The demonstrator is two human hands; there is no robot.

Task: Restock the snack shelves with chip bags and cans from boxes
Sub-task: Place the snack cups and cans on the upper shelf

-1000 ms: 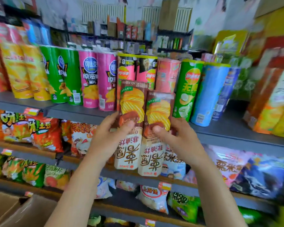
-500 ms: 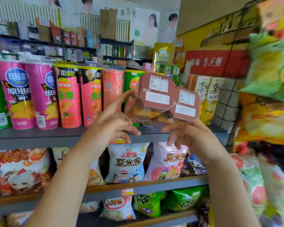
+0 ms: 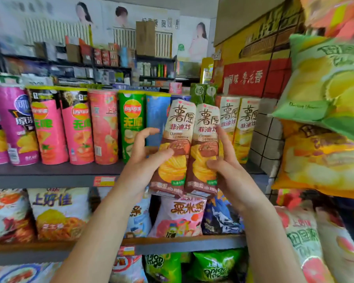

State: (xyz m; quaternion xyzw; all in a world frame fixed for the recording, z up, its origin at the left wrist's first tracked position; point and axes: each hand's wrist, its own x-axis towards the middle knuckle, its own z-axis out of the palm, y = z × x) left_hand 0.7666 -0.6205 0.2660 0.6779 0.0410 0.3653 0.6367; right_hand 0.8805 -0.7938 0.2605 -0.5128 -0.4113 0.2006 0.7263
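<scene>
Left hand (image 3: 146, 160): thumb pressed on the front of the left box (image 3: 175, 148), fingers spread apart and curved beside its left edge; whether they touch it cannot be told.
Right hand (image 3: 226, 170): clamped on the right box (image 3: 205, 150), thumb on its front, index finger straight up its right edge.
Boxes: 2 brown chip boxes, upright, side by side and touching, held in front of the right end of the top shelf (image 3: 49, 173).
Behind them: a blue can (image 3: 156, 117) and 2 green cartons (image 3: 202, 93), partly hidden.
Right of them: 2 yellow boxes (image 3: 240, 123) standing at the shelf's right end.
Left along the shelf: a green can (image 3: 131, 123) and pink cans (image 3: 74, 127) in a row.
Shelf below: snack bags (image 3: 59, 213) leaning along its front edge.
Right side: large chip bags (image 3: 323, 82) hanging near the right hand.
</scene>
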